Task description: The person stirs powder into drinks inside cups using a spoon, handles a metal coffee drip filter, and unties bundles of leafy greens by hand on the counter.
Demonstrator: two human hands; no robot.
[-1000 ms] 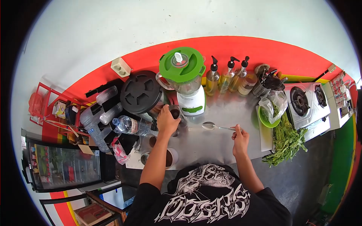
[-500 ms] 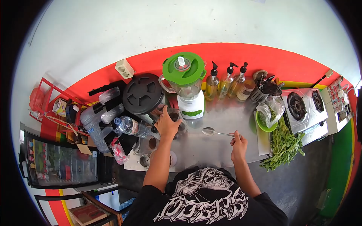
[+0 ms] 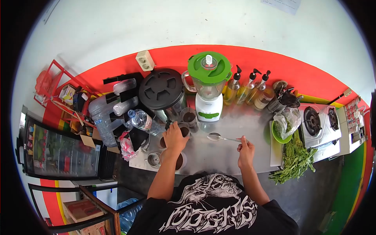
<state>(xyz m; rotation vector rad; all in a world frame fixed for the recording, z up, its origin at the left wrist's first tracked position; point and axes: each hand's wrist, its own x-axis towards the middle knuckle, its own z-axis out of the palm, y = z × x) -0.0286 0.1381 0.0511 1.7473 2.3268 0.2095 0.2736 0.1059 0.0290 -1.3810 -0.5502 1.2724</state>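
Note:
My left hand (image 3: pixel 175 137) is at a cup of dark contents (image 3: pixel 185 131), its fingers curved around the near side; the fingertips are partly hidden. Just behind it stands a clear cup (image 3: pixel 189 117) with dark contents. My right hand (image 3: pixel 245 152) pinches the handle end of a metal spoon (image 3: pixel 214 136), whose bowl points left above the metal table (image 3: pixel 219 156). Beside my left forearm are another dark-filled container (image 3: pixel 179 161) and a small metal cup (image 3: pixel 153 159).
A green-lidded blender (image 3: pixel 209 103) stands behind the cups, near a black-lidded container (image 3: pixel 161 90). Plastic bottles (image 3: pixel 143 122) lie left. Pump bottles (image 3: pixel 232 91), a green bowl (image 3: pixel 281 133), leafy greens (image 3: pixel 293 162) and a gas stove (image 3: pixel 319 125) are right.
My left hand has come nearer from the cup beside the blender to another dark-filled cup. My right hand still holds the spoon. The camera view has shifted.

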